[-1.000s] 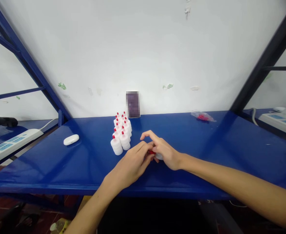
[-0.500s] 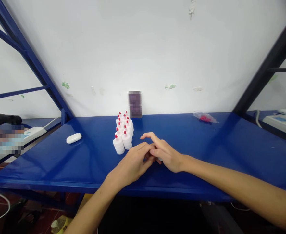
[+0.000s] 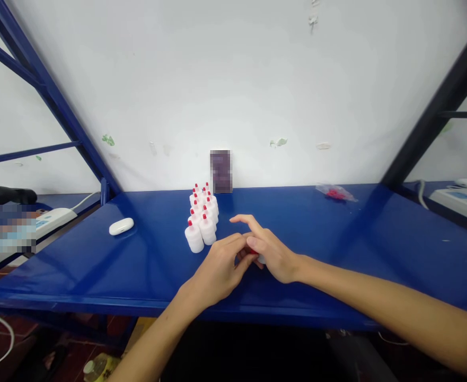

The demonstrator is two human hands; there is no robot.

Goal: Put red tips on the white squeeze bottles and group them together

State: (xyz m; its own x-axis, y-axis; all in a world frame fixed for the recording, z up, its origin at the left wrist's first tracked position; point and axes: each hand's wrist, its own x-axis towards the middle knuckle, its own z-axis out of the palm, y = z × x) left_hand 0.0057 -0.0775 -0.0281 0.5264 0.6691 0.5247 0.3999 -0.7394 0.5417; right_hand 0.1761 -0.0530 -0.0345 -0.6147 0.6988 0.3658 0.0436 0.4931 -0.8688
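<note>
My left hand (image 3: 225, 262) and my right hand (image 3: 276, 254) meet above the front part of the blue table. The right hand is closed around a small white bottle (image 3: 262, 259), mostly hidden by its fingers, with the index finger stretched out to the left. A bit of red cap (image 3: 253, 252) shows at the bottle's left end, where the thumb and fingers of my left hand pinch it. Just beyond the left hand, several white squeeze bottles (image 3: 194, 237) with red caps stand upright in two rows.
A white oval case (image 3: 121, 226) lies on the blue table (image 3: 157, 276) at the left. Toward the back right is a clear plastic bag (image 3: 336, 193) with red pieces. A dark blurred rectangle (image 3: 221, 172) leans on the wall. Blue frame posts (image 3: 66, 114) rise at the sides.
The red cap now shows between my hands, where it was hidden before. Both hands have stayed in nearly the same place, and the fingers have shifted slightly.
</note>
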